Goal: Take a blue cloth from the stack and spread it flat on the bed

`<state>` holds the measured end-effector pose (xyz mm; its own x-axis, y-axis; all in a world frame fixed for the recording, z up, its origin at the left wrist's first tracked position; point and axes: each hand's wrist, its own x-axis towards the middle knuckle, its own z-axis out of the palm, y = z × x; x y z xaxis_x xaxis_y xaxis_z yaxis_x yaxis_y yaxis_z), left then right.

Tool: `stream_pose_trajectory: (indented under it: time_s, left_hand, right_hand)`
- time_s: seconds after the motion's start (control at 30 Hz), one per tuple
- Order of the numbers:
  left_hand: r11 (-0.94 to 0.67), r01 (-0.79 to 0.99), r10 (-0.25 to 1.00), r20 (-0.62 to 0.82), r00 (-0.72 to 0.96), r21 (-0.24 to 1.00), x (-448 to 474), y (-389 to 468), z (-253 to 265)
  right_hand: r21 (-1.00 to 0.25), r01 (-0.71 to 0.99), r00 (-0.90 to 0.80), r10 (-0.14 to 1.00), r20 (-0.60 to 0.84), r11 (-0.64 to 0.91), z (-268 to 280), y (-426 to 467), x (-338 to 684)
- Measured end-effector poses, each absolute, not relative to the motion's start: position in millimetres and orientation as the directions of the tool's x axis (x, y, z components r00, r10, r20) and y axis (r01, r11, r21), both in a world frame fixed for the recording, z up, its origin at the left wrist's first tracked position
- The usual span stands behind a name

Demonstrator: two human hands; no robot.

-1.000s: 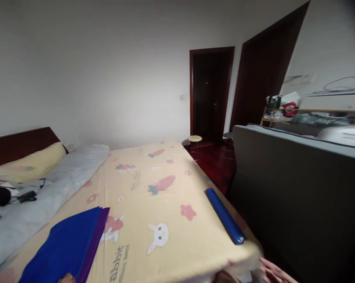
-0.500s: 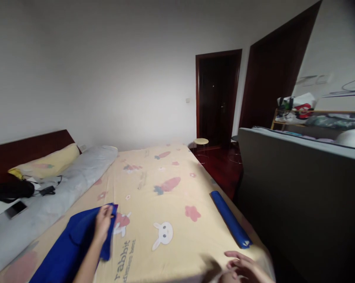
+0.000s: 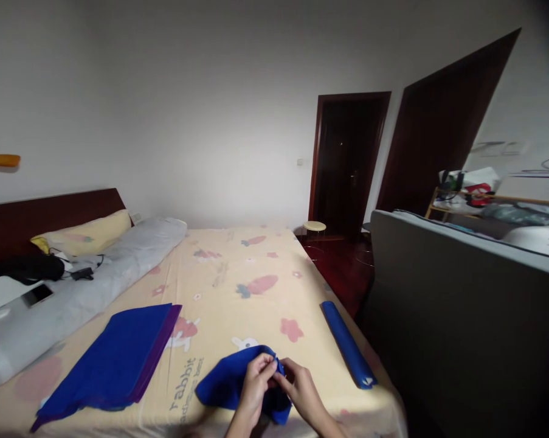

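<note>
While apparently pinching blue cloth (image 3: 231,384), both hands (image 3: 281,389).

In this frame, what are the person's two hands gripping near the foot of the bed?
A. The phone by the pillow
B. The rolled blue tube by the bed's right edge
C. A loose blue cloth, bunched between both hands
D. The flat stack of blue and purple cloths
C: the left hand and right hand pinch one edge of the bunched blue cloth, while the rolled blue tube and the flat stack lie untouched.
</note>
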<state>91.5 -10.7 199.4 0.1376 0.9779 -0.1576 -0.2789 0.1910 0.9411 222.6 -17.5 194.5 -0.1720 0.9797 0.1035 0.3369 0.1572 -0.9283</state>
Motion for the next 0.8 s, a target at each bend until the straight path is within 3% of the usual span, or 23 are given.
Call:
stream_pose_trajectory:
  time_s: [0.13,0.4,0.6,0.8]
  left_hand:
    - [0.201,-0.278,0.976,-0.167,0.141,0.939,71,-7,203]
    - [0.082,-0.103,0.988,-0.095,-0.123,0.991,-46,22,256]
    - [-0.022,0.23,0.98,0.066,-0.187,0.973,-124,27,323]
    - [-0.109,0.428,0.939,0.234,-0.251,0.897,-184,27,350]
  right_hand:
    - [-0.941,0.292,-0.234,0.967,0.101,0.169,203,-18,230]
    - [-0.933,0.345,0.138,0.978,0.159,0.103,231,12,332]
    - [-0.942,0.328,0.27,0.948,0.168,0.073,262,12,398]
    - [-0.929,0.367,0.342,0.921,0.186,0.051,291,10,449]
